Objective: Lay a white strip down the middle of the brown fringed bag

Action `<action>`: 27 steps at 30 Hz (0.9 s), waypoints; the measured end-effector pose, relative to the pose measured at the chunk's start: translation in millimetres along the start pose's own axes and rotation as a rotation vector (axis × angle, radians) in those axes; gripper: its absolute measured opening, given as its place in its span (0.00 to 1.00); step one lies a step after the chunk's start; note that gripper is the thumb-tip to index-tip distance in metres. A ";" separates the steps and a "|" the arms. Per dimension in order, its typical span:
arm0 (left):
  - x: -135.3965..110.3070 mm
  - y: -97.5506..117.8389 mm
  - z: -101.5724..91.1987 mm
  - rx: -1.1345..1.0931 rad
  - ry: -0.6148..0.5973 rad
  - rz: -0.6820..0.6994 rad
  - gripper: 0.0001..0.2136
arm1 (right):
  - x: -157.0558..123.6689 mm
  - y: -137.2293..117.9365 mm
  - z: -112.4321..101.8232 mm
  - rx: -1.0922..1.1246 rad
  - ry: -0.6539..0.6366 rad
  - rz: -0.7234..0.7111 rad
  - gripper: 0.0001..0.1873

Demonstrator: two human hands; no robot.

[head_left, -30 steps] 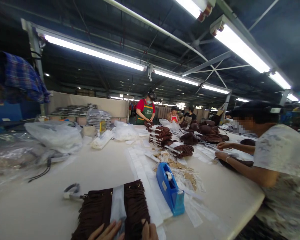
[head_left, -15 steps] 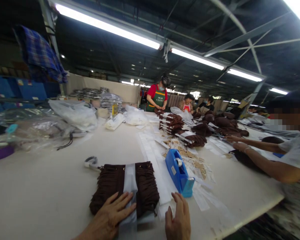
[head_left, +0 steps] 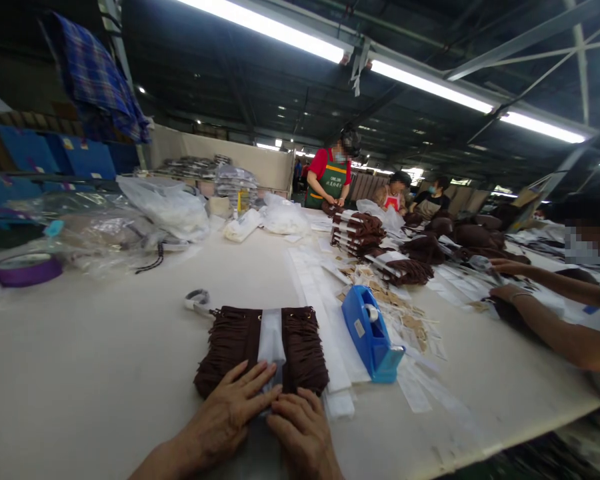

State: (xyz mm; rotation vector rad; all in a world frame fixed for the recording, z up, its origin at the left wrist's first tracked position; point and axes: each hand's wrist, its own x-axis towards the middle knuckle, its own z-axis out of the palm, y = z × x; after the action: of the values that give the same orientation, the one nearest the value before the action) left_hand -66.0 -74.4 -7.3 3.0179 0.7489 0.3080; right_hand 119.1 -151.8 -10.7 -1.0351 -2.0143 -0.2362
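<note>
A dark brown fringed bag [head_left: 297,340] lies flat on the table, a translucent white strip [head_left: 271,333] running down over its middle. A grey-wrapped loop [head_left: 197,300] sticks out at its upper left corner. My left hand [head_left: 230,407] rests flat on the bag and strip, fingers spread. Beside it, my right hand [head_left: 303,427] lies at the bag's lower edge, fingers slightly bent and touching the strip's lower end. Whether anything small is under those fingertips is hidden. To the right of the bag stands a blue tape dispenser [head_left: 373,333].
White strips [head_left: 325,320] and brown paper pieces lie around the dispenser. Wrapped brown bags [head_left: 357,232] are stacked farther back. Plastic bags [head_left: 165,207] and a purple tape roll [head_left: 27,269] sit left. A co-worker's arms [head_left: 550,307] reach in from the right; other people stand behind.
My right hand has moved left from beside the dispenser onto the bag's lower edge. My left hand stays on the bag. The view has shifted slightly.
</note>
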 end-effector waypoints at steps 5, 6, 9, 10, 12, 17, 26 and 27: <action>-1.7 -3.5 8.8 0.019 0.051 0.006 0.44 | 20.3 6.0 -13.8 0.142 -0.079 0.252 0.18; -1.9 -4.6 10.8 0.022 0.060 0.012 0.44 | 26.6 9.4 -13.3 0.113 -0.060 0.343 0.18; -1.5 -6.9 13.8 0.026 0.076 0.048 0.43 | 44.2 21.9 -4.1 0.054 -0.064 0.542 0.19; -1.1 -7.0 13.3 0.028 0.076 0.055 0.43 | 48.4 25.5 0.3 0.052 -0.085 0.577 0.19; 0.0 -5.9 10.5 0.027 0.064 0.053 0.42 | 53.4 30.4 8.3 0.058 -0.125 0.600 0.19; 2.1 -1.0 3.5 -0.004 0.050 0.036 0.41 | 55.4 34.1 16.2 0.129 -0.118 0.635 0.25; 2.8 -0.5 4.9 0.017 0.062 0.041 0.41 | 50.7 35.0 14.1 0.103 -0.051 0.530 0.27; 3.0 0.0 4.0 0.018 0.065 0.041 0.40 | 45.8 33.3 10.7 0.094 -0.038 0.431 0.27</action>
State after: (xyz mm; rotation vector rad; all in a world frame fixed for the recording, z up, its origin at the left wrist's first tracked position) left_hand -62.7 -72.9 -10.6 3.0574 0.6979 0.4047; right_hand 123.3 -98.4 10.4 -1.3866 -1.7636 0.1066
